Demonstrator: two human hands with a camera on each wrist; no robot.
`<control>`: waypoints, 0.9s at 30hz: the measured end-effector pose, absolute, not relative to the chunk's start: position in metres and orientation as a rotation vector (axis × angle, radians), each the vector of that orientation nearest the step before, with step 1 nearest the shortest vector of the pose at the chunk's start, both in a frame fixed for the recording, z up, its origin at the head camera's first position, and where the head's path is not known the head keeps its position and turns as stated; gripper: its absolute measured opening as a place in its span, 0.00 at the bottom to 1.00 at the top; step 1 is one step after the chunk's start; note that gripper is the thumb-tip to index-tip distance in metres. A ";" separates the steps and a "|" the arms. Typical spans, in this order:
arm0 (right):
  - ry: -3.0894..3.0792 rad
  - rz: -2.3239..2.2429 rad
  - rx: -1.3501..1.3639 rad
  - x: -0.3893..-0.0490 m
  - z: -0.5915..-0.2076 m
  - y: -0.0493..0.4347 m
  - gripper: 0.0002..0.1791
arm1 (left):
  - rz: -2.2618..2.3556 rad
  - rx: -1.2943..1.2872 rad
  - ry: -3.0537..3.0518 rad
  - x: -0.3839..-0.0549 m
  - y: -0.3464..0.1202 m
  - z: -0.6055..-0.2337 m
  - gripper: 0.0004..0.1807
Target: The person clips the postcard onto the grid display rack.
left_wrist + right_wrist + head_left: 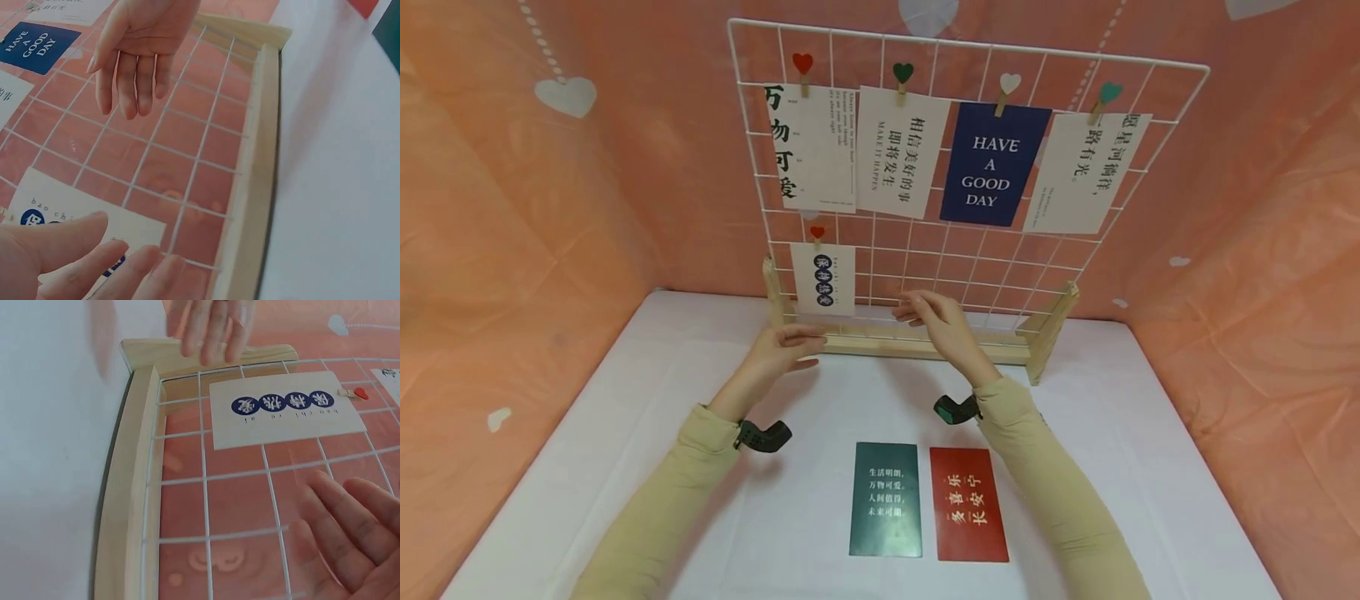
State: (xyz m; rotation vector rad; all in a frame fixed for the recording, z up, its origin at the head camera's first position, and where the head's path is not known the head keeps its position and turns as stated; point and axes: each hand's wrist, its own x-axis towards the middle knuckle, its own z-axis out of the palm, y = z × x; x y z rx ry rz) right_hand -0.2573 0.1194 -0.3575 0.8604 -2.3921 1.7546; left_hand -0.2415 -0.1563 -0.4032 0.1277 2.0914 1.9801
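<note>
My left hand (782, 348) hovers before the lower left of a white wire grid (880, 247), fingers apart and holding nothing. Just above it hangs a white card with round blue characters (824, 282), fixed by a clip with a red heart (817, 234). In front of the grid's lower middle is my right hand (942, 323), its fingers loosely bent and nothing in them. The left wrist view shows the right hand's fingers (127, 87) hanging relaxed. A green card (885, 500) and a red card (969, 505) lie side by side on the table nearer me.
Along the grid's top row hang a white card (816, 150), another white card (901, 154), a blue card (996, 165) and a further white card (1086, 173), each under a heart clip. Wooden feet (1047, 333) support the grid. Pink cloth (512, 208) surrounds the white table (760, 517).
</note>
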 end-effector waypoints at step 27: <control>-2.463 1.831 0.665 -0.221 -0.377 0.214 0.22 | 1.840 0.244 1.921 -0.217 -0.152 -0.443 0.27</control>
